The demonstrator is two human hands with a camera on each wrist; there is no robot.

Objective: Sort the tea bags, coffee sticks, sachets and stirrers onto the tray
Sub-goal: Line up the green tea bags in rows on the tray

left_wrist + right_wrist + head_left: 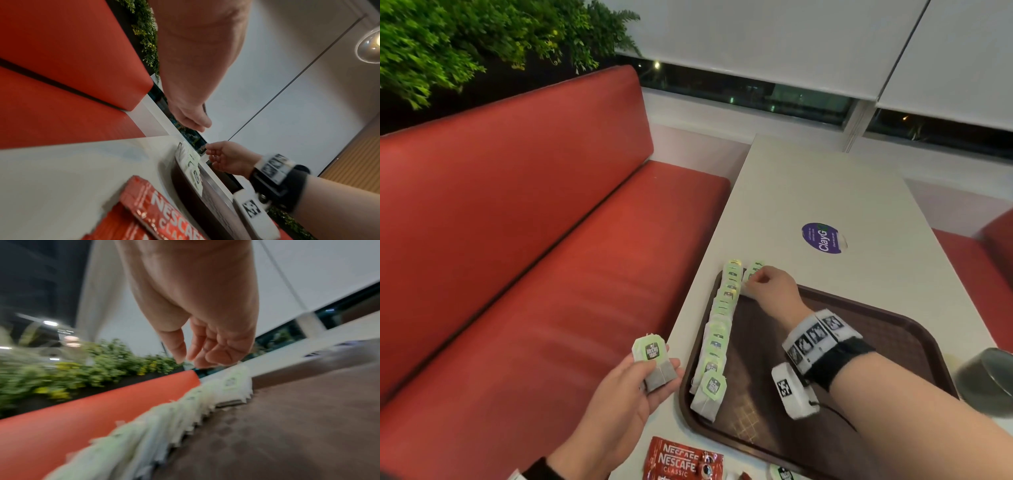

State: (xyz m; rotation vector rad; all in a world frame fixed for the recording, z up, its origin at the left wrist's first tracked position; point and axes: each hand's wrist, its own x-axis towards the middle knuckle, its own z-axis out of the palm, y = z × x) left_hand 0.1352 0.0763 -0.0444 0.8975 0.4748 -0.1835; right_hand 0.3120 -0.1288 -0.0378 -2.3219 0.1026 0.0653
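Note:
A brown tray (859,359) lies on the white table (825,192). A long overlapping row of green-tagged tea bags (717,339) runs along its left side, blurred in the right wrist view (164,426). My right hand (751,282) reaches to the tray's far left corner, where loosely curled fingers touch a tea bag (755,269) beside the row's far end. Thumb and fingers (180,353) hang apart with nothing between them. My left hand (654,377) hovers left of the tray and grips a small stack of tea bags (652,356).
Red Nescafe coffee sachets (681,460) and one more tea bag (784,474) lie at the table's near edge. A dark metal cup (989,380) stands right of the tray. A purple sticker (823,238) marks the table. A red bench (517,240) runs along the left.

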